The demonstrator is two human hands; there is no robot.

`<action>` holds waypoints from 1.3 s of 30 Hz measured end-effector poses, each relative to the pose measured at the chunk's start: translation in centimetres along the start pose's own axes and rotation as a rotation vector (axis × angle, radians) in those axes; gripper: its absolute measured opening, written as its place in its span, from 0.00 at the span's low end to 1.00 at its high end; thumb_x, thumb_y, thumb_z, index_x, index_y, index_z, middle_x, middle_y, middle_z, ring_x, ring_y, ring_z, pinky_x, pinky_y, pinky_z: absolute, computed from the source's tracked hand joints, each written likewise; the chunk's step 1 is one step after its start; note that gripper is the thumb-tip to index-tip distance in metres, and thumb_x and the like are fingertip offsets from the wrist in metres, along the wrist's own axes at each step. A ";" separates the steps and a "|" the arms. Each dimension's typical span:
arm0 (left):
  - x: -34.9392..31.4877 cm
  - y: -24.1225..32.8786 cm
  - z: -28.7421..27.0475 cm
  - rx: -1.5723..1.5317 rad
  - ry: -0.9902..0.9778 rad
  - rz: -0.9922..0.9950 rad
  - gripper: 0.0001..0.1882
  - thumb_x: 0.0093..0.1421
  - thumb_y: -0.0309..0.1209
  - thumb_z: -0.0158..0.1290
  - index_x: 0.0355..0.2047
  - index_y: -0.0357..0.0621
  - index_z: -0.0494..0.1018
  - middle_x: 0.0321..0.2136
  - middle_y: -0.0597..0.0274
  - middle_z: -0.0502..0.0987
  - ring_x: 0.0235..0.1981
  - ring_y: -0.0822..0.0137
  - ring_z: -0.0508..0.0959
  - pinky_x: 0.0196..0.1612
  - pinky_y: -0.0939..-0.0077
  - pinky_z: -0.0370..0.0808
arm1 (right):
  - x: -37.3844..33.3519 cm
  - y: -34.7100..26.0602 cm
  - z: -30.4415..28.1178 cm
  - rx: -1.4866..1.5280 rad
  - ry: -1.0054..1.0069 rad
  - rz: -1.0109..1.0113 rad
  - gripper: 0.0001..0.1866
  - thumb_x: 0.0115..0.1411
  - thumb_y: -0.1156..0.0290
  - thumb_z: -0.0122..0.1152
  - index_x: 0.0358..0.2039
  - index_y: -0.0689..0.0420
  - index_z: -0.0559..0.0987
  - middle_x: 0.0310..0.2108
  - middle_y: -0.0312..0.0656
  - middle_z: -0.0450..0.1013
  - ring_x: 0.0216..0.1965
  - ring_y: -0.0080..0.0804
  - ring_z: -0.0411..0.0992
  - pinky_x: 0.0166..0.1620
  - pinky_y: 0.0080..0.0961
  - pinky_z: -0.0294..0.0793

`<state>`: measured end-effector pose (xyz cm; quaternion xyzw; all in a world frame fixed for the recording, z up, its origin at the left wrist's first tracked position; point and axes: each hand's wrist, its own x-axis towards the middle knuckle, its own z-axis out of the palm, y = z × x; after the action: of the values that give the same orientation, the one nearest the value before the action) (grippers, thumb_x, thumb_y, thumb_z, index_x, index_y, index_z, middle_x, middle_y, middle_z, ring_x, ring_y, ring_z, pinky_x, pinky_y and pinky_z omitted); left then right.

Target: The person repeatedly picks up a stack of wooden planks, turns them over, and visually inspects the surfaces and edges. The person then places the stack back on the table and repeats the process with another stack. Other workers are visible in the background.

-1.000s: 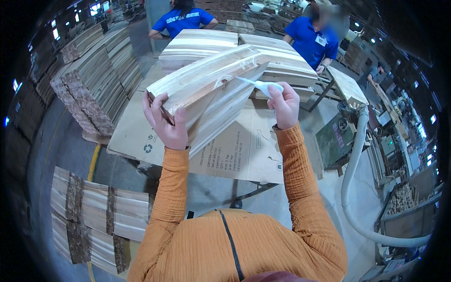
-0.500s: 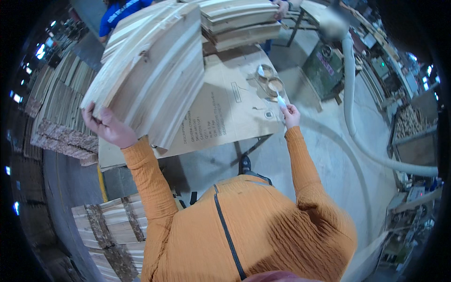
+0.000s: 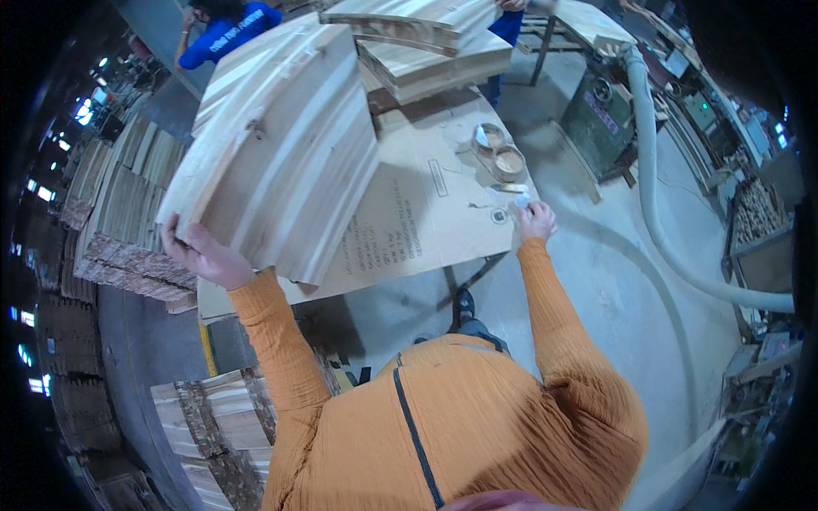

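Note:
My left hand (image 3: 211, 257) is closed on the lower left corner of a broad wooden panel (image 3: 290, 145), thumb on its face and fingers at the edge. The panel lies tilted on other boards. Out at the table's right edge, my right hand (image 3: 537, 221) pinches a small white object (image 3: 521, 201), mostly hidden by the fingers and too small to name exactly. Just beyond it, two round tins (image 3: 509, 163) stand side by side, the nearer holding a tan paste. A thin flat tool (image 3: 509, 188) lies between the tins and my hand.
Printed cardboard (image 3: 409, 200) covers the table. Thick curved boards (image 3: 434, 64) are stacked at its far side, where a person in blue (image 3: 226, 34) and another person's hand (image 3: 514, 5) appear. Timber stacks (image 3: 128, 221) stand left; a pale hose (image 3: 652, 196) curves by a green machine (image 3: 594, 119).
My right hand has drawn back from the tins with the white object. At the far side, the upper boards have shifted and turned. My left hand keeps its hold on the panel.

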<state>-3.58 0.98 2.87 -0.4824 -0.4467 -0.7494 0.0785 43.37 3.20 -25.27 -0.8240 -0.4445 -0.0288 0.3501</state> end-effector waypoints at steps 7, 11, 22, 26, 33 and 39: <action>0.2 -0.9 -2.3 0.103 -0.171 0.073 0.24 0.55 0.31 0.52 0.51 0.40 0.60 0.52 0.53 0.59 0.55 0.61 0.60 0.58 0.66 0.55 | -2.3 -2.6 -3.1 0.336 0.068 -0.145 0.15 0.50 0.71 0.58 0.40 0.55 0.74 0.40 0.40 0.70 0.44 0.36 0.67 0.46 0.31 0.66; 0.7 -0.9 -3.2 0.116 -0.261 0.097 0.30 0.48 0.28 0.57 0.52 0.43 0.61 0.58 0.50 0.54 0.60 0.59 0.56 0.61 0.65 0.50 | -6.3 -7.5 -0.4 1.041 -0.527 0.007 0.15 0.58 0.68 0.55 0.45 0.58 0.72 0.37 0.40 0.71 0.38 0.27 0.70 0.38 0.18 0.69; -7.3 4.1 -1.6 0.026 -0.272 0.271 0.50 0.39 0.47 0.62 0.59 0.48 0.49 0.58 0.39 0.48 0.59 0.45 0.53 0.58 0.50 0.56 | -6.1 -29.2 -3.9 1.531 -1.282 0.619 0.38 0.60 0.38 0.35 0.63 0.48 0.49 0.65 0.42 0.43 0.59 0.51 0.50 0.52 0.60 0.60; -9.4 5.5 -0.6 0.092 -0.276 0.425 0.48 0.41 0.52 0.60 0.57 0.48 0.50 0.57 0.34 0.48 0.59 0.43 0.53 0.57 0.49 0.57 | -5.0 -27.9 -2.5 1.919 -1.288 0.656 0.35 0.60 0.39 0.32 0.57 0.54 0.60 0.46 0.47 0.68 0.45 0.43 0.69 0.44 0.47 0.72; -11.5 10.1 3.7 0.020 -0.269 0.374 0.27 0.38 0.53 0.64 0.39 0.60 0.73 0.51 0.42 0.58 0.51 0.47 0.60 0.49 0.53 0.59 | -7.5 -24.9 -3.3 1.974 -1.260 0.619 0.33 0.60 0.40 0.34 0.54 0.54 0.61 0.43 0.47 0.68 0.42 0.41 0.68 0.41 0.45 0.71; -10.3 14.4 4.0 -0.102 -0.929 0.441 0.41 0.41 0.59 0.61 0.53 0.55 0.65 0.53 0.46 0.61 0.53 0.48 0.63 0.52 0.53 0.59 | -6.7 -17.8 -2.0 1.799 -1.096 0.762 0.30 0.60 0.42 0.35 0.51 0.54 0.62 0.41 0.46 0.68 0.39 0.40 0.68 0.38 0.42 0.70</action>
<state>12.34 -7.71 3.83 -0.8502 -0.2850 -0.4427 0.0046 26.53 3.62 -16.33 -0.2548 -0.1162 0.7789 0.5611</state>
